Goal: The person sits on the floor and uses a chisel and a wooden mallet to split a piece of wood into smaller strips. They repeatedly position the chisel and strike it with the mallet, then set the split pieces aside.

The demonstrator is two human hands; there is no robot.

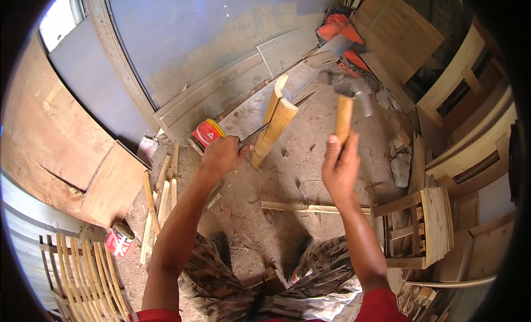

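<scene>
My left hand (222, 154) grips the handle of a metal blade (255, 135) whose tip is driven into an upright piece of split bamboo (275, 123). The bamboo stands tilted on the dirt floor, its two halves spreading apart at the top. My right hand (341, 161) is raised to the right of the bamboo and holds a hammer (347, 98) by its wooden handle. The metal hammer head is blurred, up above the hand.
A red tin can (207, 135) lies just left of my left hand. Thin bamboo strips (160, 197) lie on the floor at left and one (310, 208) in front of me. A wooden stool (420, 225) stands at right, boards lean at the back.
</scene>
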